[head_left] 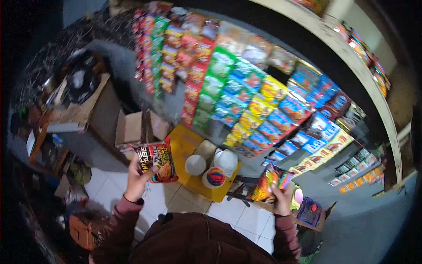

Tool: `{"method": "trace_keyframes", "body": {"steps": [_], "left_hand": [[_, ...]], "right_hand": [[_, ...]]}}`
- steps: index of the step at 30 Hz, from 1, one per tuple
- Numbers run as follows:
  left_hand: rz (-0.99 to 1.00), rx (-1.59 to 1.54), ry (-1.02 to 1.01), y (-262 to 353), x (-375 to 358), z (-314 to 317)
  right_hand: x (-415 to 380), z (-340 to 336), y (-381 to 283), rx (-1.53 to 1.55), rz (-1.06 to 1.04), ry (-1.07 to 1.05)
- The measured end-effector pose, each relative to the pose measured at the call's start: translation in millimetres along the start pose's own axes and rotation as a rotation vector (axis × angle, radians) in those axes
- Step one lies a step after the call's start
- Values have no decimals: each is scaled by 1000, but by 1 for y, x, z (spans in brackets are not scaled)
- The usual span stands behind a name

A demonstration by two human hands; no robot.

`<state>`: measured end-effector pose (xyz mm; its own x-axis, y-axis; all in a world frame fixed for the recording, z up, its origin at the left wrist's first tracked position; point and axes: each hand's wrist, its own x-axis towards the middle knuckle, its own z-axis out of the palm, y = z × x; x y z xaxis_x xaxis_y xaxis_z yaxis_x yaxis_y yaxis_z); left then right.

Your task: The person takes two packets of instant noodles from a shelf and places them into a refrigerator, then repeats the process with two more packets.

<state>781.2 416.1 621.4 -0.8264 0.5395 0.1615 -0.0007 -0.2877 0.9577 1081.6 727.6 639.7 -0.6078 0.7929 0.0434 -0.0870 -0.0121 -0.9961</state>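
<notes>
My left hand (137,179) grips a black and red instant noodle packet (159,163), thumb across its front and fingers behind it. The packet's printed face is turned up towards me, with a picture of noodles on it. On the right, my right hand (282,199) is closed on an orange and yellow packet (264,184), held tilted; glare and blur hide its print. Something colourful shows beside that packet, too blurred to name. Between the two hands, and lower down, is a yellow stool or small table (183,140) bearing several white containers (225,163).
Strips of sachets (213,83) hang along the wall ahead, below a pale curved ledge (373,70). A cabinet (103,114) and an opened cardboard box (129,127) stand left. White floor tiles (226,210) lie below; a dark blue basket (311,215) sits at right.
</notes>
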Motion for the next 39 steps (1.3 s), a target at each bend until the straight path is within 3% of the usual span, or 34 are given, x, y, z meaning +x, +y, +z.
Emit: {"method": "trace_keyframes", "body": {"steps": [3, 5, 9, 13, 23, 26, 29, 35, 39], "left_hand": [[-145, -34, 48, -46, -52, -57], [-196, -17, 43, -42, -77, -75], [-171, -6, 104, -14, -90, -116], [-106, -59, 296, 4, -100, -157], [-90, -139, 705, 9, -102, -212], [-70, -169, 760, 8, -91, -210], [2, -138, 803, 9, -76, -211], [-15, -78, 861, 14, -61, -224], [-28, -43, 873, 23, -63, -243]], "right_hand": [[-10, 95, 65, 353, 286, 104], [-17, 143, 89, 415, 458, -98], [-30, 235, 95, 195, 330, -487], [-28, 301, 90, 282, 434, -601], [13, 361, 105, 317, 565, -630], [28, 386, 103, 263, 659, -610], [47, 409, 114, 305, 616, -729], [58, 457, 119, 319, 657, -727], [56, 484, 148, 233, 519, -900]]}}
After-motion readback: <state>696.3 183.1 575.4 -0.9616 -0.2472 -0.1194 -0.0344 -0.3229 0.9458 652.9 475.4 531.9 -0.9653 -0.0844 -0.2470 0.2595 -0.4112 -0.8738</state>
